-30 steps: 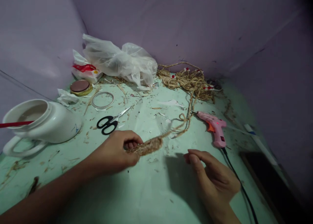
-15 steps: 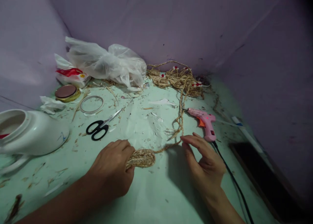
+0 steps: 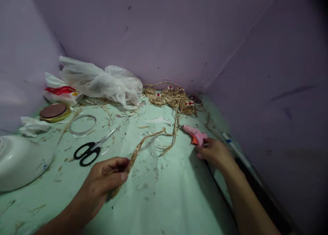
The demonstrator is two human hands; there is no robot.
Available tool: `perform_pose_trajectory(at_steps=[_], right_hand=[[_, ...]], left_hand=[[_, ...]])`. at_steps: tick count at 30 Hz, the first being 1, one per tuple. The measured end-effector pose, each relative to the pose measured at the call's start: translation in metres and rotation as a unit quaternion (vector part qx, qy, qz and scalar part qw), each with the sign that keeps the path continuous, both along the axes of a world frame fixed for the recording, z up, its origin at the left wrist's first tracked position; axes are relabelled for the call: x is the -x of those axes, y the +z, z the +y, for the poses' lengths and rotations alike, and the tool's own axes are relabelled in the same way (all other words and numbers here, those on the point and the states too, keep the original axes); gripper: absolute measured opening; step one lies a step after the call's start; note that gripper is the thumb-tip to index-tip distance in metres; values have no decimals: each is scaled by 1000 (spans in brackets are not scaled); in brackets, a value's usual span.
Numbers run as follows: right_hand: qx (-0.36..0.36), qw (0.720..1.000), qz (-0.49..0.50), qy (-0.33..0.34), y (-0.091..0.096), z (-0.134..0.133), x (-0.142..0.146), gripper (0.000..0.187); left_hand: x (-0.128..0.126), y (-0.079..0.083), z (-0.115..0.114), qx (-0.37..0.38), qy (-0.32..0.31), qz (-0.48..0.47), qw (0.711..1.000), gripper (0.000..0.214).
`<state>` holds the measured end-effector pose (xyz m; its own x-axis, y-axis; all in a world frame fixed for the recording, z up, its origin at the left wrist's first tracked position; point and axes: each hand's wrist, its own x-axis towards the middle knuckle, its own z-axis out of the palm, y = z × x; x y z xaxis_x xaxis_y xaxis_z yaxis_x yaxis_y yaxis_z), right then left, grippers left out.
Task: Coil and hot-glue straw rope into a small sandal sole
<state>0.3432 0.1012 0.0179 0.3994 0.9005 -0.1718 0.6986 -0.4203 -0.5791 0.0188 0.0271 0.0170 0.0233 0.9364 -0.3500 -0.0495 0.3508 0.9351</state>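
My left hand [image 3: 106, 178] is closed on a braided jute rope [image 3: 139, 146], pinching it near the front of the green table [image 3: 164, 194]. The rope runs back and right to a tangled jute pile [image 3: 170, 96] in the corner. My right hand [image 3: 214, 152] is wrapped round the handle of a pink glue gun [image 3: 193, 134], whose nozzle points left and rests on the table.
Black-handled scissors [image 3: 88, 151] lie left of my left hand. A white jug [image 3: 20, 163] sits at the left edge. Behind are a metal ring [image 3: 82, 124], a round tin lid [image 3: 53, 111], a clear plastic bag [image 3: 99, 81] and a red-and-white packet [image 3: 61, 91]. Purple walls close the corner.
My right hand moved right and took hold of the glue gun. The coiled jute piece under my left hand now hangs as a loose strand. The view shifted right.
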Motion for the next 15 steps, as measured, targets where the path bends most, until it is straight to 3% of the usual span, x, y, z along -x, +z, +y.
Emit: perform_pose_trajectory(at_steps=[4, 8, 10, 12, 15], right_hand=[[-9, 993, 119, -14, -7, 5, 3, 6], [-67, 967, 244, 7, 3, -14, 14, 23], [-102, 948, 300, 31, 10, -30, 25, 41], [-133, 904, 401, 66, 14, -48, 38, 42], [-102, 872, 461, 134, 11, -68, 51, 46]], left_hand=[[6, -11, 0, -96, 16, 83, 992, 31], [10, -20, 4, -238, 33, 227, 944, 22], [9, -21, 6, -298, 41, 281, 911, 21], [8, -22, 7, -345, 41, 322, 881, 20], [9, -23, 7, -389, 38, 373, 842, 20]])
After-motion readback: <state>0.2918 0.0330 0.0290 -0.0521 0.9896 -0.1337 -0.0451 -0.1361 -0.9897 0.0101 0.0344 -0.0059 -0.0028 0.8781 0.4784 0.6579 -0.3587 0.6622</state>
